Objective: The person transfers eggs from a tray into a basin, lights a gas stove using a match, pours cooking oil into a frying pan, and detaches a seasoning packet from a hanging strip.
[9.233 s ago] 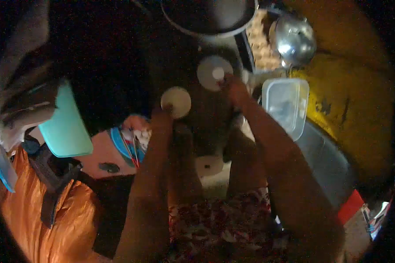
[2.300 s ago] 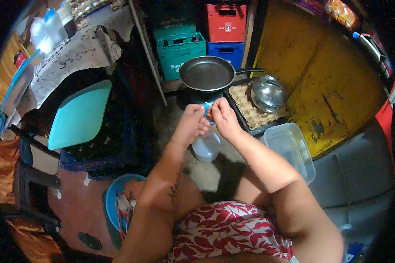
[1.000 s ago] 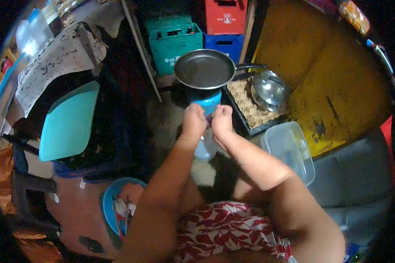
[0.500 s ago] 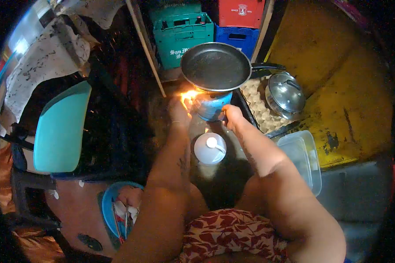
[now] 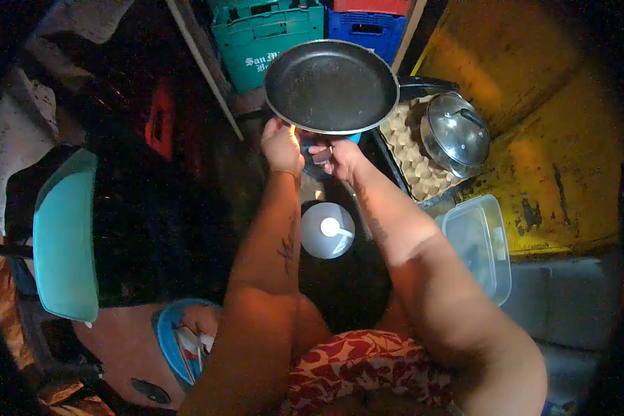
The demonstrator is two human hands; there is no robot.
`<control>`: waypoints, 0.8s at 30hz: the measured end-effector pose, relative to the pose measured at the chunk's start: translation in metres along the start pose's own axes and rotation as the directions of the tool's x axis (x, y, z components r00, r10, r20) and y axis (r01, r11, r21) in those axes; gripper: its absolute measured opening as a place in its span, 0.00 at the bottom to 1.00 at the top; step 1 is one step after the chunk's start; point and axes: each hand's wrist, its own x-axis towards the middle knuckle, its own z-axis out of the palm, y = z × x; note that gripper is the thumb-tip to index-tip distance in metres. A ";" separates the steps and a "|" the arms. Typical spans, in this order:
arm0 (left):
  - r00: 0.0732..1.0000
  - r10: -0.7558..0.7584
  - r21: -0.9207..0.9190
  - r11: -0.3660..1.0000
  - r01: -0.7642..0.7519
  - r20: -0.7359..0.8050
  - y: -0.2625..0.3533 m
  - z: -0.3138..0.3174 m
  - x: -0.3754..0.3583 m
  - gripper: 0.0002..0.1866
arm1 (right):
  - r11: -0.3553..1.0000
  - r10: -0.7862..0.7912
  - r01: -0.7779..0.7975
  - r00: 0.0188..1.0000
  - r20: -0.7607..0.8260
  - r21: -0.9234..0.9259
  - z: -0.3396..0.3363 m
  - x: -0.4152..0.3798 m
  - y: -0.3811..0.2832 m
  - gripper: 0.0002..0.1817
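A black frying pan (image 5: 331,87) rests over a blue burner or stove body (image 5: 354,138), mostly hidden beneath it. At the pan's front left rim, my left hand (image 5: 281,148) has its fingers curled upward beside a small flame (image 5: 292,130). Whatever those fingers hold is out of sight. My right hand (image 5: 340,161) is closed on a small reddish-brown box that looks like a matchbox (image 5: 322,157), just below the pan's front edge. Between my forearms stands a whitish round container with a white cap (image 5: 328,232).
A lidded pot (image 5: 457,135) sits on an egg tray (image 5: 409,149) at the right, near a clear plastic tub (image 5: 480,243). Behind the pan stand green (image 5: 270,35) and blue crates (image 5: 367,38). A blue basin (image 5: 165,333) with utensils lies lower left.
The flame beside my left hand looks much smaller, and that hand is up against the pan's rim. My right hand has shifted left from the stove's side, bringing the small box into view.
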 end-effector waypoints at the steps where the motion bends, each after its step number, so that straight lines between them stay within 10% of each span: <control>1: 1.000 -0.003 0.007 1.000 0.003 -0.024 0.005 0.005 -0.005 0.07 | 1.000 0.006 -0.006 1.000 -0.005 0.000 -0.001 0.004 0.001 0.15; 9: 0.996 -0.050 0.006 0.999 0.050 -0.068 0.009 0.007 -0.002 0.08 | 0.889 -0.249 0.165 0.957 -0.147 -0.428 -0.012 0.054 0.023 0.16; 11: 0.997 -0.030 0.041 0.999 0.033 -0.068 0.007 0.005 -0.002 0.08 | 0.489 -0.437 0.214 0.899 -0.025 -0.846 -0.023 0.074 0.033 0.14; 15: 0.994 -0.064 0.058 0.996 0.069 -0.085 0.007 0.004 -0.004 0.08 | -0.281 -0.586 0.062 0.779 0.222 -0.958 -0.012 0.066 0.028 0.14; 24: 0.999 -0.044 -0.015 0.999 0.043 -0.032 0.005 0.004 -0.003 0.13 | 0.136 -0.648 0.033 0.759 -0.064 -0.990 0.001 0.058 0.027 0.18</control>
